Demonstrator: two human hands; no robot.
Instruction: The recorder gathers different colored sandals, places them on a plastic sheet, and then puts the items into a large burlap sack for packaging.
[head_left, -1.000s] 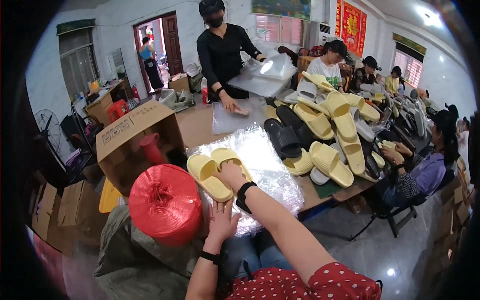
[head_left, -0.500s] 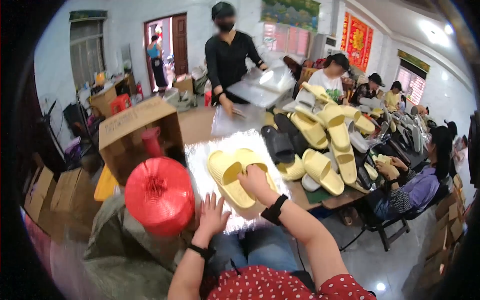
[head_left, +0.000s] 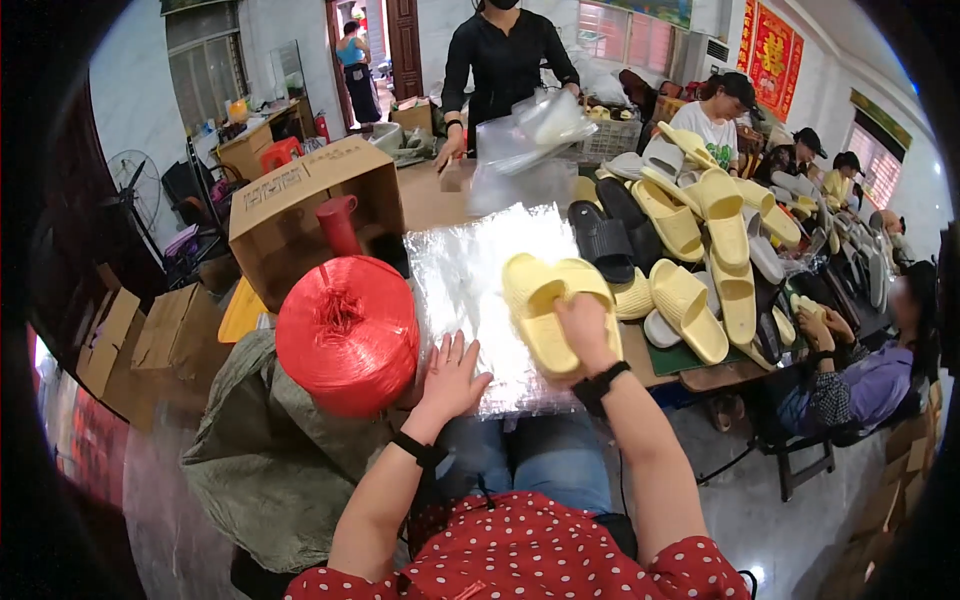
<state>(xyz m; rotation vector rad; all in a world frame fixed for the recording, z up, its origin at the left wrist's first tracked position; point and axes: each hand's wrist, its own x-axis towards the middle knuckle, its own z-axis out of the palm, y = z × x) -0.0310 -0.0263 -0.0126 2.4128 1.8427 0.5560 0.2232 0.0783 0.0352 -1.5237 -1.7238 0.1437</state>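
A pair of pale yellow ribbed slippers [head_left: 535, 300] lies side by side over the right part of a stack of shiny clear plastic bags [head_left: 462, 285]. My right hand [head_left: 588, 335] is closed on the pair, its fingers in the opening of the right slipper. Spread flat, my left hand [head_left: 453, 378] rests on the near left edge of the bags and holds nothing. Just left of it stands a large roll of red plastic twine [head_left: 347, 335].
Yellow, black and grey slippers are heaped [head_left: 690, 305] at the right. An open cardboard box [head_left: 315, 185] stands behind the twine, with a red cone-like spool [head_left: 340, 225] before it. Across the table a co-worker [head_left: 505, 60] handles clear bags [head_left: 530, 150]. Others sit along the right.
My right hand has shifted the yellow slippers rightward across the bags. My left hand stays flat on the bags' edge. The co-worker's clear bags have moved, and the whole view has shifted.
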